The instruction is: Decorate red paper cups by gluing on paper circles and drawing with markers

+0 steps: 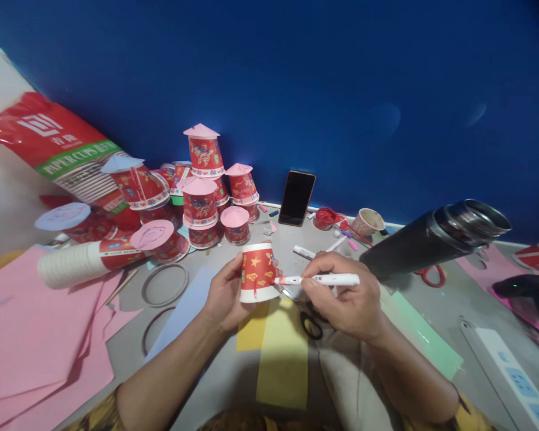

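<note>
Because both bare hands meet over the middle of a grey tabletop, take the red paper cup with gold star and cloud prints [256,278] as the centre of the clock, with 12 o'clock pointing away from the person. The cup is held up off the table, narrow end uppermost, with the left hand [223,299] wrapped round it from 8 o'clock, thumb and fingers closed on its side. From 3 o'clock the right hand [348,299] pinches a slim white marker pen with a reddish tip section [341,279], its point aimed at the cup's side; whether it touches is too fine to tell. A small red mark shows on the white band at the lower, wider end, so the step in hand appears to be drawing on the cup. A next stroke would seem to call for a firm but gentle left grip, a light tip, and a turn of the cup to offer bare white band. Red cups with pink paper cone roofs [198,186] are stacked at 11 o'clock, a dark upright phone [297,197] stands at 1, and a strip of pale yellow paper [282,359] lies between 5 and 6
</note>
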Motion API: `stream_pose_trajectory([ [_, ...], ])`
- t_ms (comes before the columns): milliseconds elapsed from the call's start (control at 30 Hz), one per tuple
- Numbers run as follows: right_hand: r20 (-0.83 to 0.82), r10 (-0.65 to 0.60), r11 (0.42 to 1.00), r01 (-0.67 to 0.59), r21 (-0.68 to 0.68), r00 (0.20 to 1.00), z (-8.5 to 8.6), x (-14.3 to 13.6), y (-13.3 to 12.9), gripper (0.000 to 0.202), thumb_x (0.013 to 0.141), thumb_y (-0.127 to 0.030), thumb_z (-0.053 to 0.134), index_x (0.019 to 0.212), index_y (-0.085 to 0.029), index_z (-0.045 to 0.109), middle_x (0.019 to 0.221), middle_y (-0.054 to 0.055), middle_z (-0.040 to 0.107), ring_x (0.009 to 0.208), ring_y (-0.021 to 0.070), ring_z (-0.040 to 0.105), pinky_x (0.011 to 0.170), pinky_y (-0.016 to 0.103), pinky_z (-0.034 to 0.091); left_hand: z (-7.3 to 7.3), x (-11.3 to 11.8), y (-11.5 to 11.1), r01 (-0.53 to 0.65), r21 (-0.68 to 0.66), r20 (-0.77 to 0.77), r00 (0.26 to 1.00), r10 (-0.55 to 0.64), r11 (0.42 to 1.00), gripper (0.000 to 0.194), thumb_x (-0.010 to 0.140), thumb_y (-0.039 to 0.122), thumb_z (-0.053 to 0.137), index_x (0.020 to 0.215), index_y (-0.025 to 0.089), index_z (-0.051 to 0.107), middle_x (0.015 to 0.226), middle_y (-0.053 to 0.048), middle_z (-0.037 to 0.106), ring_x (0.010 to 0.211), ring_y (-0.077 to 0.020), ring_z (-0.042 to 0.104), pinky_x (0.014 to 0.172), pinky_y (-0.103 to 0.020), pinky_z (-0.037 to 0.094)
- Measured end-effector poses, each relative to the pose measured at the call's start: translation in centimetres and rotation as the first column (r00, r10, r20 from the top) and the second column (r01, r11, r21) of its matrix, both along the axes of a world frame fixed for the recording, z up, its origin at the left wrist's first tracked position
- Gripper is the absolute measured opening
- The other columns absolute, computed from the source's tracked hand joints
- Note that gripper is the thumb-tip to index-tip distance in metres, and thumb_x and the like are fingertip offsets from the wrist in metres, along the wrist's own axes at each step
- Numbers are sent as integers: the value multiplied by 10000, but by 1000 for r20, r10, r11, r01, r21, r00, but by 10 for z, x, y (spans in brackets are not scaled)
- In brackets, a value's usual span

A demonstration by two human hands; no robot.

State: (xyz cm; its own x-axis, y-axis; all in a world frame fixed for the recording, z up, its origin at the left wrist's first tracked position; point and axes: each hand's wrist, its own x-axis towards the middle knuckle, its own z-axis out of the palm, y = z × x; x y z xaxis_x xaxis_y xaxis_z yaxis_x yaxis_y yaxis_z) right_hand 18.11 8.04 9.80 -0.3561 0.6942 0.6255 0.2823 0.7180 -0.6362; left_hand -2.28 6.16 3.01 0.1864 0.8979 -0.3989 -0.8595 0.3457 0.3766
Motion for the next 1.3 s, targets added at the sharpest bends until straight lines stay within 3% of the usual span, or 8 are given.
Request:
stream_pose_trajectory([
  [200, 11, 78, 996, -77, -42, 997, 3, 2, -1, 134, 894, -128, 652, 791, -212, 670, 643, -25, 713, 509, 109, 603, 520, 228, 455, 0, 0, 0, -6, -2, -11, 1000, 6, 1000, 413, 1029, 340, 521, 1239, 54, 732, 969, -202, 818, 829, -325, 814, 776, -458, 675],
  [400, -7, 3, 1000, -4, -21, 1000, 2, 1, 0, 115, 887, -145, 668, 807, -224, 693, 653, -14, 725, 514, 134, 612, 527, 259, 464, 1, 1, 0, -10, 0, 6, 1000, 10, 1000, 412, 1040, 337, 500, 1159, 35, 755, 966, -211, 819, 811, -317, 810, 798, -453, 675],
  [600, 14, 118, 991, -117, -59, 993, 2, 3, 1, 119, 887, -136, 665, 801, -217, 681, 647, -24, 707, 519, 122, 614, 526, 240, 461, 0, 0, 1, -17, 5, -17, 1000, 17, 1000, 414, 1043, 333, 501, 1195, 37, 748, 956, -207, 818, 812, -323, 811, 761, -449, 672],
  [767, 1, 57, 997, -57, -45, 998, 2, 3, 1, 117, 893, -140, 661, 807, -218, 682, 654, -23, 713, 511, 119, 594, 532, 248, 455, -2, 0, 0, 0, 17, -1, 1000, 0, 1000, 425, 1042, 332, 498, 1209, 29, 745, 959, -208, 816, 812, -320, 808, 773, -453, 671],
  [967, 55, 138, 988, -133, -80, 989, 3, 6, 1, 119, 895, -164, 653, 791, -217, 675, 648, -18, 710, 528, 125, 614, 529, 247, 462, -5, 0, -1, 8, 30, -16, 1000, -8, 1000, 426, 1028, 345, 543, 1248, 37, 739, 982, -203, 817, 834, -324, 803, 782, -455, 667],
  [1133, 41, 67, 993, -62, -100, 997, 3, 5, 1, 132, 894, -168, 660, 773, -217, 675, 615, -30, 685, 485, 111, 565, 510, 241, 439, -7, 0, -1, 26, 37, -13, 1000, -26, 999, 457, 1018, 342, 556, 1303, 24, 719, 992, -213, 817, 843, -336, 806, 825, -480, 662],
  [1300, -2, 22, 995, -22, -102, 1000, 3, 5, 2, 106, 878, -166, 667, 791, -222, 689, 672, -9, 731, 535, 135, 614, 538, 253, 472, -10, 0, -1, 59, 73, 10, 998, -60, 996, 488, 1005, 346, 582, 1351, 23, 699, 999, -209, 821, 838, -335, 806, 847, -488, 661],
])
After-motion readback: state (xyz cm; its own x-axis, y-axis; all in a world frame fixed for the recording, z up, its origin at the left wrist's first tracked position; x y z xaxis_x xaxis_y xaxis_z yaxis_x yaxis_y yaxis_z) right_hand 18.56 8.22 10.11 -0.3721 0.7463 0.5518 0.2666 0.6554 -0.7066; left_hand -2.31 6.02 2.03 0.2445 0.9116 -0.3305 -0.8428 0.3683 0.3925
